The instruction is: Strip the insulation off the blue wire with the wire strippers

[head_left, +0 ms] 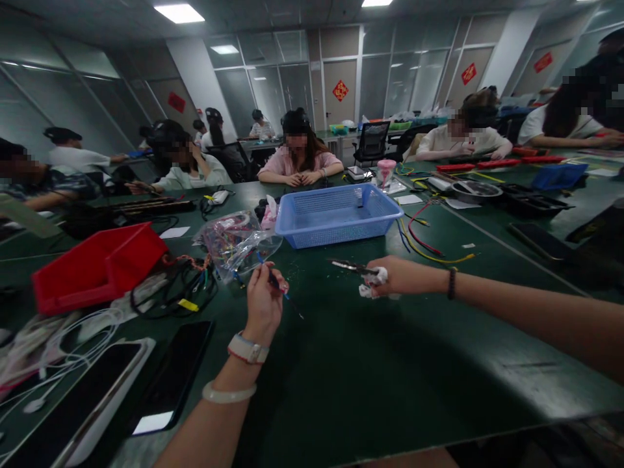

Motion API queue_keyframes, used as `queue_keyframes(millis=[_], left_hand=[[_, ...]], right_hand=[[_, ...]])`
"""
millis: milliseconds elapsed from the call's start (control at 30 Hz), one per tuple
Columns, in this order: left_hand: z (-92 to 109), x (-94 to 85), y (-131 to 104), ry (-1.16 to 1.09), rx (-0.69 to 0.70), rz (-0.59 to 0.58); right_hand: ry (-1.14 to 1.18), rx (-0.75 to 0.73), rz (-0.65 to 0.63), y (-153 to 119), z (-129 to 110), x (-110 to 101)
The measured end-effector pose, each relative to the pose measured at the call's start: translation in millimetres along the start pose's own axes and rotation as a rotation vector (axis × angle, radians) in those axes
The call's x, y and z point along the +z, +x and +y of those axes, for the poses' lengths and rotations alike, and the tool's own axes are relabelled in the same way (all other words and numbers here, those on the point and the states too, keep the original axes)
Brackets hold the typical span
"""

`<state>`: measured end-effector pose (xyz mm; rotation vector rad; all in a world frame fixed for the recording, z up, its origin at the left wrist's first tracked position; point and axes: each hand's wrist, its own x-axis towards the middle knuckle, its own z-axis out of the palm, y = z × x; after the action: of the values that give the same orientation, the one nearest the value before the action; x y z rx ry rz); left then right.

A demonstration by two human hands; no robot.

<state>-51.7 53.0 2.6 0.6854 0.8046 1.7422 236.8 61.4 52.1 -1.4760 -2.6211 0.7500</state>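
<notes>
My left hand (264, 299) is closed on a thin dark and blue cable (273, 279), whose fine end points down to the right over the green table (341, 390). To the right, my right hand (390, 276) grips a dark metal hand tool (351, 266), its jaws pointing left towards my left hand. White tissue-like material (373, 286) is bunched around the tool at my fingers. A gap separates the two hands. Just behind them stands a blue perforated basket (336, 234), and a clear plastic bag of coloured wires (234, 244) lies beyond my left hand.
At left are a red bin (97, 266), tangled cables, a black phone (173, 370) and a tablet-like device (82, 403). Red, yellow and blue wires (419, 244) lie right of the basket. Several people sit around the tables; one person (299, 156) faces me behind the basket.
</notes>
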Motion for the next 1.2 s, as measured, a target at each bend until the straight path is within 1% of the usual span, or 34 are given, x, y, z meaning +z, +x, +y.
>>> queue_keyframes(millis=[67,100,167,233,333,400,467,533,667,733,800,867,900,967,1000,1033,1067,1100,1200], left_hand=[[0,1.0,-1,-0.017,0.003,-0.011],[1,1.6,-1,-0.025,0.003,-0.013],[2,2.6,-1,-0.034,0.005,-0.006],[3,3.1,0,-0.043,0.009,0.012],[8,2.7,3,-0.073,0.027,0.053],[16,2.2,6,-0.091,0.04,0.078],[29,2.4,9,-0.114,0.051,0.091],[46,4.0,12,-0.202,0.064,0.076],[81,9.6,11,-0.261,0.159,0.024],[95,11.0,4,-0.262,0.151,-0.033],[109,9.5,-5,-0.264,0.144,-0.092],[125,4.3,-15,-0.249,0.153,-0.131],[134,0.5,-20,-0.208,0.139,-0.146],[154,-8.4,-27,-0.1,0.081,-0.184],[164,-12.7,-30,-0.054,0.092,-0.195],[174,-16.4,-33,-0.009,0.1,-0.198],[184,-18.9,-36,0.01,0.14,-0.181],[192,-20.2,-38,0.06,0.126,-0.155],[208,-16.5,-45,0.089,0.154,-0.13]], right_hand=[[0.053,-0.027,-0.084,-9,-15,15],[0.053,-0.017,-0.103,-10,-19,22],[0.001,0.032,-0.065,-5,-19,29],[-0.057,0.095,0.006,9,-11,27],[-0.114,0.19,0.069,33,3,13],[-0.119,0.217,0.088,42,2,6],[-0.092,0.195,0.072,44,-11,7],[-0.032,0.131,0.018,40,-36,16],[0.16,-0.065,-0.125,33,-99,51],[0.156,-0.15,-0.142,35,-125,67],[0.144,-0.208,-0.126,40,-142,79],[0.107,-0.214,-0.113,45,-150,85],[0.089,-0.203,-0.111,48,-152,86],[0.064,-0.171,-0.12,52,-149,86],[0.057,-0.16,-0.125,53,-147,86],[0.049,-0.153,-0.127,54,-145,85],[0.037,-0.147,-0.127,55,-144,85],[0.024,-0.145,-0.127,55,-143,85],[-0.027,-0.165,-0.126,54,-148,87]])
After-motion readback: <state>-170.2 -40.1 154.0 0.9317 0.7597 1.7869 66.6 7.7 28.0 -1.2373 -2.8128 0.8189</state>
